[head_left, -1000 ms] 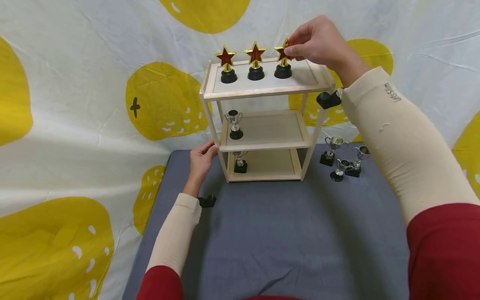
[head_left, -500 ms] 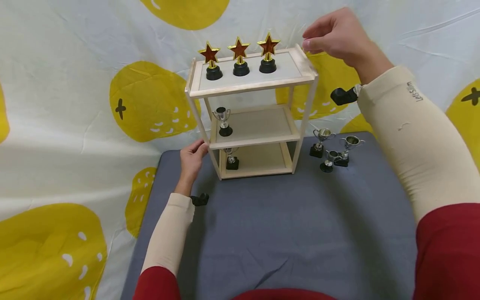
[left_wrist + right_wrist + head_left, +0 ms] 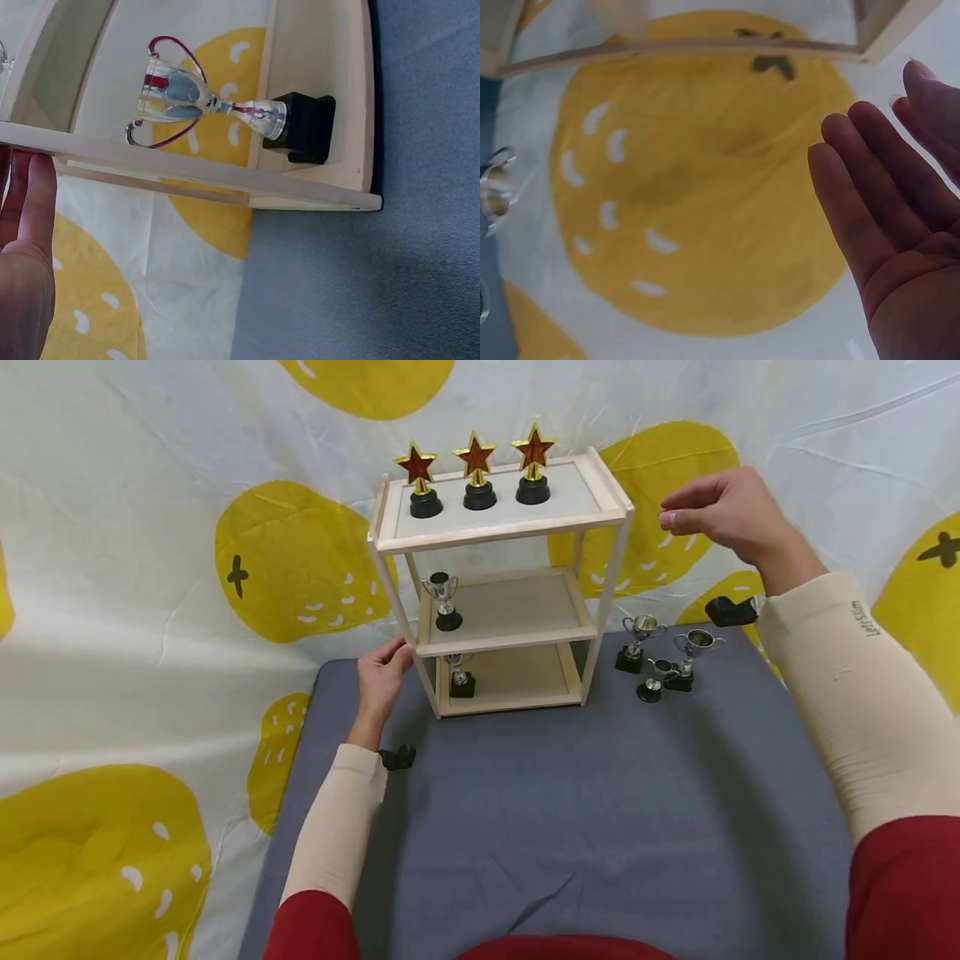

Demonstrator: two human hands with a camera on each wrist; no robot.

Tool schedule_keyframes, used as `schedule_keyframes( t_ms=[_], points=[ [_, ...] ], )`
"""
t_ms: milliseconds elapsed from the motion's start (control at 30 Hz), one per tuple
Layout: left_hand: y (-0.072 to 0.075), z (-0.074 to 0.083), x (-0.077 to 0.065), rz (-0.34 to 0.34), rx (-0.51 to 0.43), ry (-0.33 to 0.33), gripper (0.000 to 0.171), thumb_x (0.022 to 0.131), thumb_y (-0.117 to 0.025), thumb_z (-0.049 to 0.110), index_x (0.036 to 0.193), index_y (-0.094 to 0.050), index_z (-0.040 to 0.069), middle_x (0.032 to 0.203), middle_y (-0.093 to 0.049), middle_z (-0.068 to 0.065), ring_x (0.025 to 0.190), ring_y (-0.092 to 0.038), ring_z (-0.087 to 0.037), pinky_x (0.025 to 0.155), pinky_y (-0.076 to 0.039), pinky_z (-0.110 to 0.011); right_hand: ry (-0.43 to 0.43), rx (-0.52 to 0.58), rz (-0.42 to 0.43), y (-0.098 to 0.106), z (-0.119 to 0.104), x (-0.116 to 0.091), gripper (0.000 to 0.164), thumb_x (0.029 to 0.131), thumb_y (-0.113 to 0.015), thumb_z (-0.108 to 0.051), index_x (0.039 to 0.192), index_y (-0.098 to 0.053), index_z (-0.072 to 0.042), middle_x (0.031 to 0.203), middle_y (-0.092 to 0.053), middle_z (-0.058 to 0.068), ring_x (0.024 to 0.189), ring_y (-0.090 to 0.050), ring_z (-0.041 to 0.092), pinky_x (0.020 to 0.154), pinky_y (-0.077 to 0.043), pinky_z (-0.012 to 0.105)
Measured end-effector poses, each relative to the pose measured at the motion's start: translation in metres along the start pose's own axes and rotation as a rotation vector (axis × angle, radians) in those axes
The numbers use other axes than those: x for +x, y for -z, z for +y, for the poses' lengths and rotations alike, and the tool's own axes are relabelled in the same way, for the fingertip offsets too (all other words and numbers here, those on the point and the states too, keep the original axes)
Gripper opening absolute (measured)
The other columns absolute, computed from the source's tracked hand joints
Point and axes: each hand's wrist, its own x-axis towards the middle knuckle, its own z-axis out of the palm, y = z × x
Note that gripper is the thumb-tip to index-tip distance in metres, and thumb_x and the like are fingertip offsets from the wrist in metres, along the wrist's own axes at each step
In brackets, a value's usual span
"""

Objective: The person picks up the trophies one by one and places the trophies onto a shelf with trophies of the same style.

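In the head view a light wooden three-tier shelf [image 3: 506, 535] stands on the grey cloth. My left hand [image 3: 381, 681] holds its left post at the middle tier, thumb and fingers at the wood; the fingertips are partly hidden in the left wrist view. My right hand [image 3: 738, 518] hangs in the air right of the shelf, fingers extended and holding nothing. Along the top tier stand a left star trophy [image 3: 425, 503], a middle star trophy [image 3: 478, 496] and a right star trophy [image 3: 532, 489]. One silver cup trophy [image 3: 447, 618] is on the middle tier, another cup trophy [image 3: 180, 97] on the bottom.
Right of the shelf, three silver cup trophies stand close together on the grey cloth [image 3: 600, 827]: a rear-left cup [image 3: 630, 658], a front cup [image 3: 649, 692] and a right cup [image 3: 697, 643]. A yellow-patterned white curtain [image 3: 300, 410] hangs behind.
My right hand has let go of the right star trophy, which stays upright on the top tier, and has moved right and then down. The left hand stays at the post. The view has shifted.
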Motion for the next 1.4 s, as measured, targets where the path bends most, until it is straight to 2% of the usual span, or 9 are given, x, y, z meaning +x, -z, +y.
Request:
schedule_keyframes(
  t_ms=[233,400,600,833,933,1133,1200,1267,1400],
  points=[
    [-0.001,-0.006,0.007,0.010,0.023,-0.062,0.036,0.092,-0.069,0.020,0.125,-0.069,0.006,0.125,-0.067,-0.020,0.101,-0.071,-0.011,0.091,-0.059,-0.027,-0.064,-0.018,-0.020,-0.007,0.050,-0.015,0.050,0.086,-0.077,-0.033,0.125,-0.067,-0.004,0.085,-0.073,-0.022,0.077,-0.068,-0.003,0.068,-0.049,0.008],
    [0.002,-0.005,0.007,0.026,0.023,-0.081,0.035,0.091,-0.070,0.020,0.123,-0.070,0.005,0.124,-0.068,-0.020,0.099,-0.072,-0.010,0.090,-0.059,-0.027,-0.108,-0.059,-0.011,-0.024,0.083,-0.029,0.049,0.087,-0.074,-0.037,0.126,-0.068,-0.007,0.085,-0.070,-0.027,0.081,-0.064,-0.004,0.069,-0.049,0.010],
    [0.003,-0.001,0.006,0.026,0.043,-0.070,0.036,0.091,-0.071,0.021,0.123,-0.070,0.005,0.124,-0.069,-0.018,0.099,-0.071,-0.010,0.090,-0.059,-0.027,-0.108,-0.103,0.036,-0.046,0.121,-0.050,0.051,0.086,-0.075,-0.043,0.122,-0.070,-0.007,0.085,-0.068,-0.029,0.081,-0.064,-0.002,0.065,-0.052,0.013],
    [0.003,-0.002,0.007,0.031,0.037,-0.064,0.034,0.091,-0.071,0.021,0.122,-0.071,0.006,0.121,-0.071,-0.016,0.096,-0.072,-0.008,0.089,-0.060,-0.026,-0.088,-0.052,0.127,-0.076,0.163,-0.074,0.046,0.086,-0.075,-0.040,0.117,-0.072,-0.006,0.085,-0.067,-0.031,0.079,-0.062,-0.010,0.067,-0.049,0.008],
    [0.004,-0.001,0.008,0.042,0.028,-0.054,0.034,0.091,-0.071,0.018,0.122,-0.070,0.005,0.120,-0.071,-0.015,0.095,-0.072,-0.008,0.089,-0.059,-0.026,-0.092,-0.070,0.161,-0.091,0.179,-0.083,0.041,0.088,-0.074,-0.039,0.116,-0.073,-0.009,0.093,-0.070,-0.023,0.080,-0.059,-0.014,0.067,-0.048,0.008],
    [0.003,0.008,0.002,0.020,0.031,-0.031,0.032,0.092,-0.069,0.013,0.123,-0.069,0.003,0.119,-0.071,-0.017,0.093,-0.072,-0.007,0.089,-0.060,-0.025,-0.113,-0.131,0.229,-0.114,0.204,-0.095,0.041,0.089,-0.072,-0.040,0.119,-0.071,-0.011,0.114,-0.073,0.012,0.080,-0.053,-0.018,0.064,-0.046,0.005],
    [0.001,0.012,-0.001,0.012,0.031,-0.023,0.032,0.092,-0.068,0.011,0.123,-0.069,0.001,0.120,-0.070,-0.019,0.093,-0.072,-0.007,0.089,-0.059,-0.025,-0.112,-0.144,0.252,-0.118,0.213,-0.096,0.043,0.089,-0.072,-0.040,0.121,-0.070,-0.011,0.117,-0.071,0.015,0.083,-0.056,-0.012,0.064,-0.044,0.003],
    [-0.001,0.015,-0.005,0.004,0.029,-0.017,0.033,0.093,-0.067,0.010,0.124,-0.068,-0.001,0.122,-0.068,-0.022,0.093,-0.072,-0.008,0.090,-0.059,-0.026,-0.112,-0.168,0.278,-0.123,0.221,-0.097,0.045,0.089,-0.072,-0.039,0.123,-0.069,-0.009,0.119,-0.071,0.017,0.090,-0.063,0.002,0.066,-0.043,0.004],
    [-0.003,0.012,-0.008,-0.001,0.011,-0.016,0.034,0.093,-0.067,0.010,0.125,-0.066,-0.002,0.125,-0.065,-0.026,0.094,-0.072,-0.009,0.091,-0.059,-0.027,-0.137,-0.172,0.298,-0.131,0.234,-0.097,0.052,0.088,-0.074,-0.037,0.128,-0.065,-0.005,0.124,-0.068,0.020,0.108,-0.066,0.033,0.082,-0.056,0.029]
  ],
)
